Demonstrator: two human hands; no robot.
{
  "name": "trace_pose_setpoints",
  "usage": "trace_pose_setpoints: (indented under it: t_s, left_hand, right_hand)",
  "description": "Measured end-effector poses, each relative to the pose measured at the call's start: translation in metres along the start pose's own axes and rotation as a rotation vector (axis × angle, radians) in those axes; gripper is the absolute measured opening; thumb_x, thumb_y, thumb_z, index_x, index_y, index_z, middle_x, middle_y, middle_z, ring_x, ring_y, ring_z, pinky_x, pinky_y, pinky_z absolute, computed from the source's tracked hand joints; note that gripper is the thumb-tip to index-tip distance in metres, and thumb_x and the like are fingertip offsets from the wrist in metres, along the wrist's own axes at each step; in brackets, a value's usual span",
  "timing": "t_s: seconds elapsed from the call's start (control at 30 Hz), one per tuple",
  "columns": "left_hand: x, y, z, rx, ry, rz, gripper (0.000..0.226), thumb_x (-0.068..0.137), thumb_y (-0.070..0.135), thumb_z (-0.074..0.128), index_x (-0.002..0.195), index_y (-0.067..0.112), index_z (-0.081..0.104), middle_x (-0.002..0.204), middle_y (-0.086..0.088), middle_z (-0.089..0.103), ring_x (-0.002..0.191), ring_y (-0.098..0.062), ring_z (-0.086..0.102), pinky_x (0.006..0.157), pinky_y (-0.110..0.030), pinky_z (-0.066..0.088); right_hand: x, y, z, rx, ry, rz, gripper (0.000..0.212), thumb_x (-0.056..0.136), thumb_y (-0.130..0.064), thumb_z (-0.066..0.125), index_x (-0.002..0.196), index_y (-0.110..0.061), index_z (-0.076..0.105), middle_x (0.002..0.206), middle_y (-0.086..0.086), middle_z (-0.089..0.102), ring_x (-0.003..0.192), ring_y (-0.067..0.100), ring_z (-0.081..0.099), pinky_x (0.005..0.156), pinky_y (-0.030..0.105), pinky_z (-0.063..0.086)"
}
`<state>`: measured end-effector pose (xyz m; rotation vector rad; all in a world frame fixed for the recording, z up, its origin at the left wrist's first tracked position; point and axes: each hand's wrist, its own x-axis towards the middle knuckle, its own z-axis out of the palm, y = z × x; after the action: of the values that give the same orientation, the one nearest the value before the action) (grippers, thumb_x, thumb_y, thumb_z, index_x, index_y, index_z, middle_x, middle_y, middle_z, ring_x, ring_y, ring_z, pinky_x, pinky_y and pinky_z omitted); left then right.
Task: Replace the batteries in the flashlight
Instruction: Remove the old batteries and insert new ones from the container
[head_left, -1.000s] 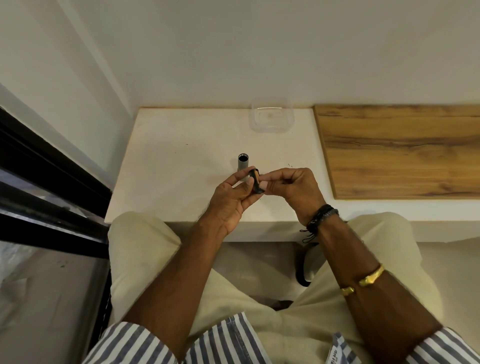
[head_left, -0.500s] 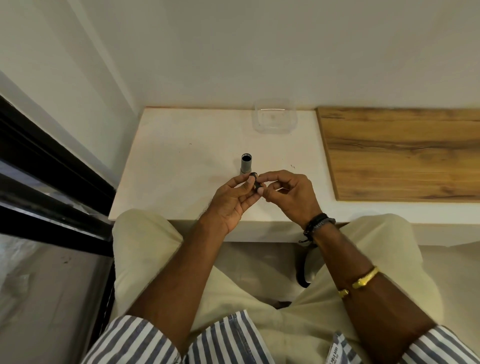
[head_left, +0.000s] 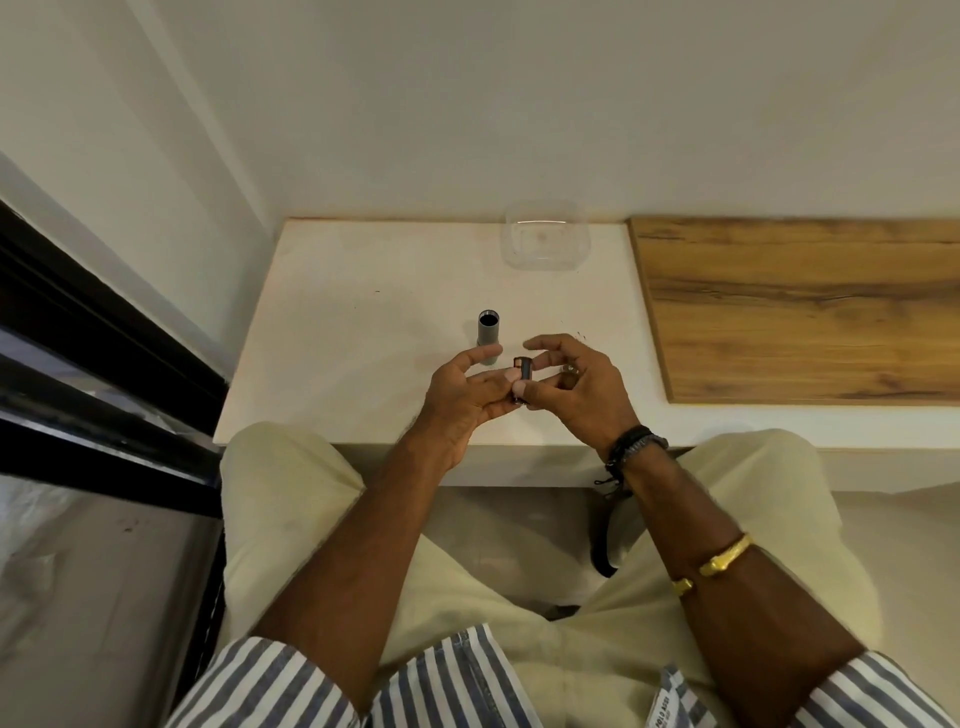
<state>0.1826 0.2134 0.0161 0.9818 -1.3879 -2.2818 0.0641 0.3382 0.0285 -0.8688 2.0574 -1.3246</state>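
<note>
Hands meet above the near edge of the white surface (head_left: 363, 312). The left hand (head_left: 462, 405) and right hand (head_left: 576, 389) together pinch a small dark battery holder (head_left: 522, 376) between thumbs and fingertips, the other fingers spread loosely. A small metallic piece (head_left: 570, 370) sits in the right hand. The grey flashlight body (head_left: 488, 335) stands upright mid-surface, just beyond the left hand. A clear plastic container (head_left: 545, 241) rests at the far edge.

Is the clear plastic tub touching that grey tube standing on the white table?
Apart. The head view shows bare white table between the clear tub near the wall and the upright grey tube.
</note>
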Motion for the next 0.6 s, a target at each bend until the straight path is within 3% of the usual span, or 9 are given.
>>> trace_pose_setpoints:
  t_s: [0.23, 0.37, 0.5, 0.6]
  left_hand:
    - [0.005, -0.005, 0.003, 0.063, 0.039, 0.028, 0.037, 0.084, 0.018, 0.078, 0.118, 0.012, 0.064, 0.106, -0.014, 0.074, 0.091, -0.026, 0.075, 0.072, -0.032, 0.061]
    - [0.01, -0.005, 0.0, 0.05, 0.175, 0.095, 0.029, 0.084, 0.015, 0.079, 0.109, 0.006, 0.068, 0.101, -0.013, 0.076, 0.085, -0.025, 0.076, 0.072, -0.032, 0.062]
    - [0.018, -0.008, -0.003, 0.295, 0.36, 0.263, 0.023, 0.085, 0.014, 0.076, 0.106, 0.007, 0.069, 0.099, -0.008, 0.076, 0.079, -0.016, 0.075, 0.066, -0.029, 0.062]
    - [0.028, -0.008, -0.003, 0.477, 0.433, 0.361, 0.029, 0.081, 0.017, 0.079, 0.107, 0.012, 0.067, 0.095, -0.005, 0.075, 0.08, -0.011, 0.072, 0.069, -0.027, 0.061]
  right_hand:
    - [0.002, 0.002, -0.005, 0.031, -0.013, 0.066, 0.032, 0.08, -0.015, 0.085, 0.107, -0.024, 0.07, 0.092, 0.002, 0.075, 0.077, 0.02, 0.076, 0.075, 0.041, 0.066]
    - [0.002, 0.002, -0.003, 0.085, 0.043, 0.074, 0.034, 0.079, -0.01, 0.086, 0.106, -0.023, 0.069, 0.093, 0.005, 0.076, 0.077, 0.022, 0.076, 0.081, 0.043, 0.065]
    - [0.003, 0.003, -0.002, 0.025, 0.122, 0.025, 0.037, 0.076, -0.01, 0.086, 0.101, -0.028, 0.066, 0.092, -0.006, 0.073, 0.071, 0.004, 0.068, 0.077, 0.03, 0.063]
    - [0.004, 0.005, -0.001, 0.028, 0.161, -0.003, 0.041, 0.075, -0.01, 0.086, 0.101, -0.03, 0.063, 0.091, -0.012, 0.07, 0.073, 0.0, 0.065, 0.071, 0.018, 0.058]
